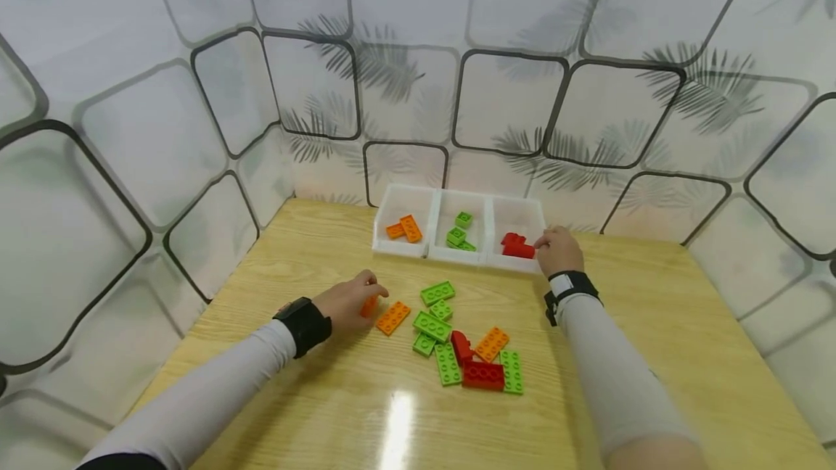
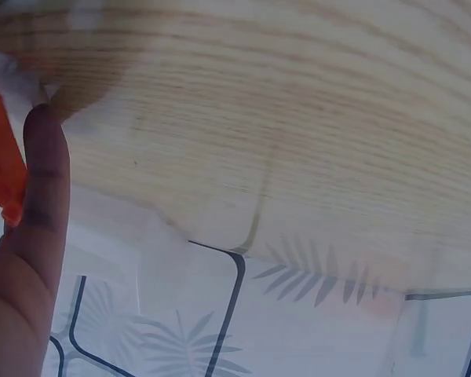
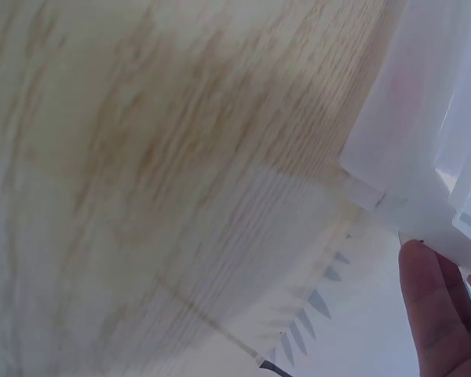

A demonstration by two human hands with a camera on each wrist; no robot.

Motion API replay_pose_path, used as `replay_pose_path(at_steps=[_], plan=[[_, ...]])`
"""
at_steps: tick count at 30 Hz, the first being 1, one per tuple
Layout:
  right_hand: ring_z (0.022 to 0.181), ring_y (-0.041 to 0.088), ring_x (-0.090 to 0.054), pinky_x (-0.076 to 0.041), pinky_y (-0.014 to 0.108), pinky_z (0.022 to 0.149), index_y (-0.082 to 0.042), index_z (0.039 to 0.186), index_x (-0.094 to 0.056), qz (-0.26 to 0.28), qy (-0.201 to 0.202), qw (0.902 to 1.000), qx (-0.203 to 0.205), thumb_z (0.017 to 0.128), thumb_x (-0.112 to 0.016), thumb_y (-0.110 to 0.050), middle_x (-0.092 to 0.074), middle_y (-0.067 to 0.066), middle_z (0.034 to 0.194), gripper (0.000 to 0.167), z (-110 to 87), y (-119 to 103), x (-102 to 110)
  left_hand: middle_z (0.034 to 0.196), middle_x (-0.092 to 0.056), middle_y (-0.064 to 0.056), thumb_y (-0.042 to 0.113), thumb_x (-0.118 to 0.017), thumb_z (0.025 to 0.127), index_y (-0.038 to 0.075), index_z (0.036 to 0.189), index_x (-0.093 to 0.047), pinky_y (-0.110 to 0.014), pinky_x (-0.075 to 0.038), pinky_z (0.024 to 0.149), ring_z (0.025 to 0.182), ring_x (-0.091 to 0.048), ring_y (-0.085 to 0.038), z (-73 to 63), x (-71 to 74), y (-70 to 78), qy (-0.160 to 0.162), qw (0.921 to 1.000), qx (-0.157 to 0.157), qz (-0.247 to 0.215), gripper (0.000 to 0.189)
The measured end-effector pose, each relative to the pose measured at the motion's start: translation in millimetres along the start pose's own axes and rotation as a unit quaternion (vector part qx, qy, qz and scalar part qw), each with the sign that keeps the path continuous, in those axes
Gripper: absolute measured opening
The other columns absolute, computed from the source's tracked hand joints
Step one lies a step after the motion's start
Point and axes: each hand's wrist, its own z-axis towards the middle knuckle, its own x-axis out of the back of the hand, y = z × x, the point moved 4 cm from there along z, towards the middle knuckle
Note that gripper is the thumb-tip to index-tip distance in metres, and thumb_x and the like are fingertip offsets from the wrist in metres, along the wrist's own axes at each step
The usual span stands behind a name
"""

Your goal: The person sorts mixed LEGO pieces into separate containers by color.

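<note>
My left hand (image 1: 346, 303) pinches an orange toy brick (image 1: 369, 306) just above the table, left of the loose bricks. In the left wrist view, a finger (image 2: 45, 169) runs along that brick (image 2: 0, 153). Beside it on the table lies an orange brick (image 1: 393, 318). My right hand (image 1: 559, 250) grips the right wall of a white three-compartment tray (image 1: 455, 260); in the right wrist view its fingers (image 3: 432, 298) lie about the tray's corner (image 3: 412, 208). Red bricks (image 1: 518, 249) sit in the right compartment, green bricks (image 1: 456, 236) in the middle, orange bricks (image 1: 409, 228) in the left.
Several green bricks (image 1: 432, 326) are scattered mid-table, some overlapping. Close to them lie a long red brick (image 1: 483, 376), a curved red piece (image 1: 461, 347) and another orange brick (image 1: 492, 344). A patterned white backdrop (image 1: 405, 104) stands around the wooden table (image 1: 313, 412).
</note>
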Motion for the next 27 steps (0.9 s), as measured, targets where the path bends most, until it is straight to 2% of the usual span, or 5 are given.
replay_pose_path(at_steps=[6, 13, 20, 23, 27], plan=[[0.111, 0.044, -0.054, -0.045, 0.054, 0.094, 0.005, 0.086, -0.072, 0.001, -0.004, 1.0, 0.001, 0.091, -0.047, 0.002, -0.059, 0.023, 0.12, 0.026, 0.3, 2, -3, 0.106, -0.047, -0.013, -0.01, -0.076, 0.073, 0.001, 0.119, -0.063, -0.03, -0.044, 0.071, 0.08, -0.046, -0.018, 1.1, 2.8, -2.7, 0.02, 0.9993, -0.03, 0.013, 0.049], [0.106, 0.045, -0.055, -0.047, 0.053, 0.089, 0.005, 0.084, -0.071, 0.0, 0.003, 1.0, 0.009, 0.091, -0.049, 0.002, -0.058, 0.023, 0.119, 0.024, -0.4, 3, -2, 0.1, -0.048, -0.01, -0.013, -0.073, 0.075, 0.001, 0.115, -0.066, -0.028, -0.042, 0.066, 0.077, -0.047, -0.016, 2.7, 0.2, -3.5, 0.029, 0.9992, -0.009, 0.028, 0.044], [0.11, 0.045, -0.054, -0.046, 0.054, 0.092, 0.005, 0.083, -0.071, 0.005, 0.005, 1.0, 0.005, 0.091, -0.047, 0.002, -0.058, 0.023, 0.122, 0.025, -1.3, 4, 0, 0.09, -0.056, -0.002, 0.011, -0.07, 0.087, 0.007, 0.112, -0.07, -0.026, -0.042, 0.059, 0.067, -0.049, -0.01, 12.0, 0.6, -1.1, 0.039, 0.9964, 0.057, 0.049, 0.026], [0.113, 0.045, -0.053, -0.046, 0.054, 0.093, 0.004, 0.082, -0.071, 0.004, 0.011, 0.9999, 0.007, 0.091, -0.047, 0.002, -0.059, 0.022, 0.122, 0.026, -0.5, 5, -2, 0.078, -0.06, 0.003, 0.025, -0.07, 0.09, 0.012, 0.093, -0.071, -0.026, -0.042, 0.056, 0.061, -0.05, -0.009, 18.7, 2.6, 0.5, 0.063, 0.9944, 0.066, 0.053, 0.013], [0.113, 0.044, -0.054, -0.046, 0.054, 0.092, 0.003, 0.08, -0.07, 0.003, 0.016, 0.9998, 0.009, 0.09, -0.047, 0.002, -0.059, 0.022, 0.12, 0.026, -0.2, 7, -6, 0.055, -0.043, 0.009, 0.039, -0.063, 0.095, 0.02, 0.065, -0.055, -0.024, -0.031, 0.048, 0.048, -0.04, -0.006, 28.7, 4.5, 2.0, 0.093, 0.991, 0.081, 0.052, 0.036]])
